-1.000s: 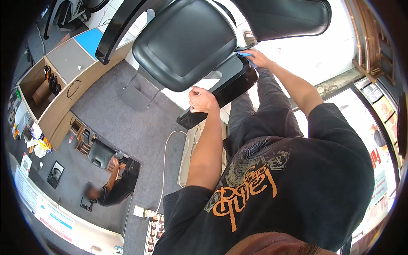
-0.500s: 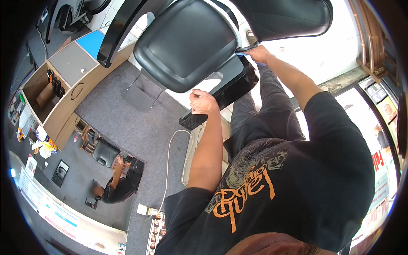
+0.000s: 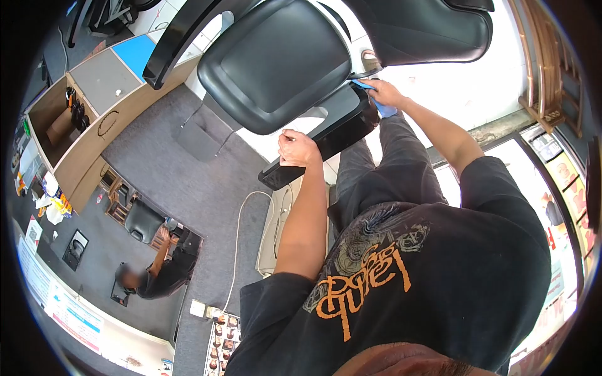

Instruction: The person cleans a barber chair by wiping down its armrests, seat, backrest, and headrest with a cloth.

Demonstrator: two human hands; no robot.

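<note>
My right hand [image 3: 385, 94] is closed around a blue cloth [image 3: 384, 109] at the rear end of the near armrest [image 3: 348, 128] of a black salon chair. Part of the cloth shows against the armrest and part hangs below my fingers. My left hand [image 3: 298, 148] is curled closed at the armrest's front part, beside the padded seat [image 3: 276, 66]. Whatever lies inside its fingers is hidden. The chair's backrest [image 3: 429, 28] leans away at the upper right, and its far armrest [image 3: 182, 44] is at the upper left.
A wooden cabinet [image 3: 94, 150] with an open compartment stands to the left. Below it, a mirror [image 3: 150, 250] reflects a person and a chair. A white cable [image 3: 236, 250] runs down to a socket [image 3: 200, 309]. Bamboo furniture [image 3: 549, 69] stands at the right.
My right hand has shifted slightly down along the armrest's rear end, and more of the blue cloth shows. My left hand stays at the armrest's front. The view has tilted a little.
</note>
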